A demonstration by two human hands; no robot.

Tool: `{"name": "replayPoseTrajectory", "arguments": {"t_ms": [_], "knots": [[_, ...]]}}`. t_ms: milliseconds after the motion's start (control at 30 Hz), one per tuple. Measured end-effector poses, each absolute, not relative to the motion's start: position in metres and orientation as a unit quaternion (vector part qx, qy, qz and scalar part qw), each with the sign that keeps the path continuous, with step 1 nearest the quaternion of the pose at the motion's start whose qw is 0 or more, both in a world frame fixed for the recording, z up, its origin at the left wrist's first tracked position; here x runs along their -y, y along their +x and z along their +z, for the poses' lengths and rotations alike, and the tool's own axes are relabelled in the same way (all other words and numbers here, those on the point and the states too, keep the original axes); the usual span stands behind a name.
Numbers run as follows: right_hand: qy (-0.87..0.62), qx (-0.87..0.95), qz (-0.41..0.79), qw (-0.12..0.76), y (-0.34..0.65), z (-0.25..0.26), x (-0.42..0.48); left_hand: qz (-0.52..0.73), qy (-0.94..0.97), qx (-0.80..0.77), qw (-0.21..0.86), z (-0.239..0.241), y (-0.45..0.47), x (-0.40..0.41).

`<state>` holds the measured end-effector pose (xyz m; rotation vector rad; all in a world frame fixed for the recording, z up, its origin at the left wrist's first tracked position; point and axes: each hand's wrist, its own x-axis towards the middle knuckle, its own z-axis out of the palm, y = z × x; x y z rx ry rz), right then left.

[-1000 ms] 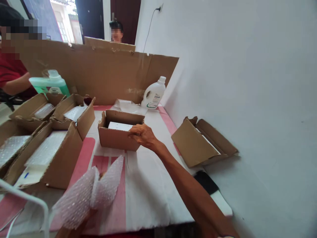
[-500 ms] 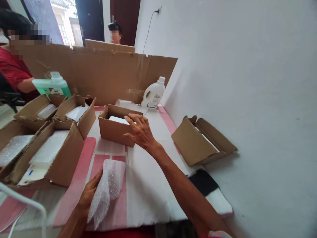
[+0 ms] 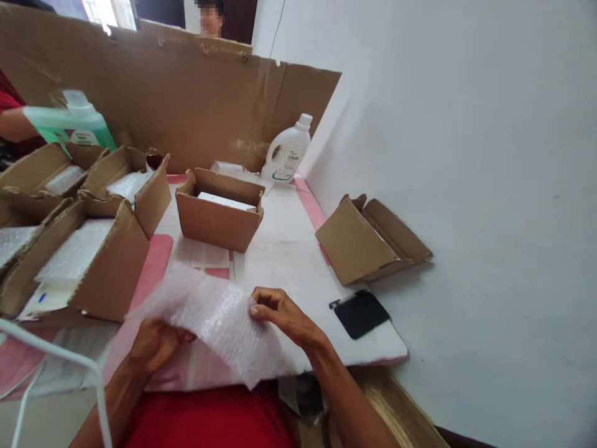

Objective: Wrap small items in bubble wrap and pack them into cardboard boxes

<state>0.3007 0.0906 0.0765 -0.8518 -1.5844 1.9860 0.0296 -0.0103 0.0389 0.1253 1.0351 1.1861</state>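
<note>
A sheet of clear bubble wrap [image 3: 214, 317] is stretched between my two hands above the table's front edge. My left hand [image 3: 156, 342] grips its left part from below, with some fingers hidden behind the plastic. At the right edge, my right hand [image 3: 275, 311] pinches the sheet between thumb and fingers. Beyond the hands stands an open cardboard box [image 3: 217, 218] with a white box [image 3: 226, 202] inside it. Right of my right hand lies a flat black item [image 3: 361, 314] on the table.
Several cardboard boxes [image 3: 112, 261] holding bubble-wrapped items stand at the left. Another cardboard box [image 3: 359, 242] leans by the wall at right. A white jug [image 3: 289, 152] and a green jug [image 3: 79, 121] stand before a cardboard partition [image 3: 186, 106]. A white tube [image 3: 60, 354] curves in front at lower left.
My right hand has come back from the cardboard box in the middle and taken hold of the bubble wrap's right edge. The sheet is now spread out wider. The view has tilted down.
</note>
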Motion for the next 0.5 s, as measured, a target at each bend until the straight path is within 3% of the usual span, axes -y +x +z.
{"name": "replayPoseTrajectory", "arguments": {"t_ms": [167, 500], "knots": [[-0.376, 0.643, 0.644, 0.173, 0.323, 0.058, -0.094, 0.523, 0.1, -0.43, 0.729, 0.043, 0.028, 0.011], [-0.453, 0.651, 0.594, 0.131, 0.33, 0.02, -0.097, 0.468, 0.283, -0.619, 0.563, 0.036, 0.042, 0.012]]}}
